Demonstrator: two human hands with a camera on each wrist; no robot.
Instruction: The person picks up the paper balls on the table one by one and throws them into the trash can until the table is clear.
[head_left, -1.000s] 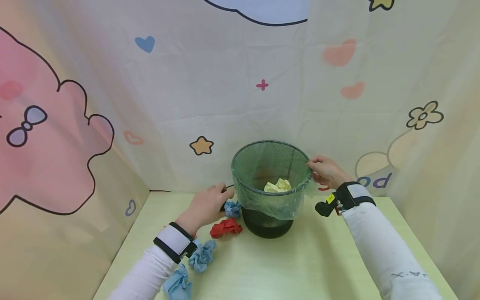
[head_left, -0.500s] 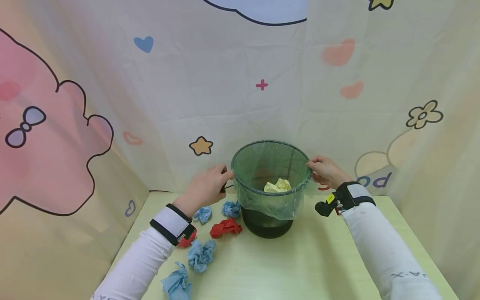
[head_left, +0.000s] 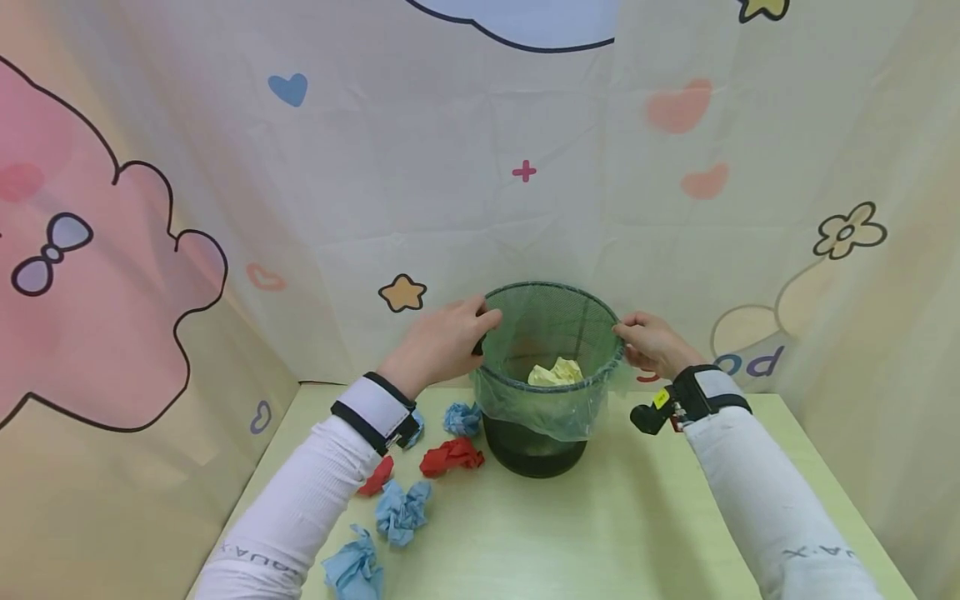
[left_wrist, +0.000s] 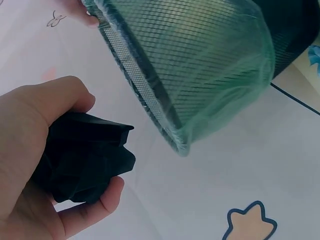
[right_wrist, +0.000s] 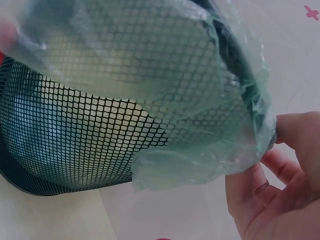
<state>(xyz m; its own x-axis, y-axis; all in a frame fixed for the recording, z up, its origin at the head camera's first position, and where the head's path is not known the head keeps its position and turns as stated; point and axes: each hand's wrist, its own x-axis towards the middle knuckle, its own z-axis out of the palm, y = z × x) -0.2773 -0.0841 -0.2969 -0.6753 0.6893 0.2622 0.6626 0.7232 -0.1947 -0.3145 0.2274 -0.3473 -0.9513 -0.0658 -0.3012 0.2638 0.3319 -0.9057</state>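
A ball of crumpled black paper (left_wrist: 87, 155) is gripped between the thumb and fingers of my left hand (head_left: 442, 343). In the head view this hand is at the left rim of a black mesh wastebasket (head_left: 534, 462); the left wrist view shows a gap between the paper and the rim. A green plastic liner (head_left: 540, 408) covers the basket's inside and folds over its edge. My right hand (head_left: 652, 342) pinches the lined rim on the right, thumb on one side, as the right wrist view shows (right_wrist: 285, 190). Inside lies crumpled yellow paper (head_left: 557, 372).
Left of the basket, crumpled blue papers (head_left: 402, 511) and red papers (head_left: 452, 457) are scattered on the pale table (head_left: 600, 533). One blue piece (head_left: 462, 418) lies close beside the basket. A printed curtain (head_left: 360, 167) hangs behind the table.
My left hand has risen from the table left of the basket and moved right to its rim, carrying the black paper. My right hand has stayed at the rim; the basket has not moved.
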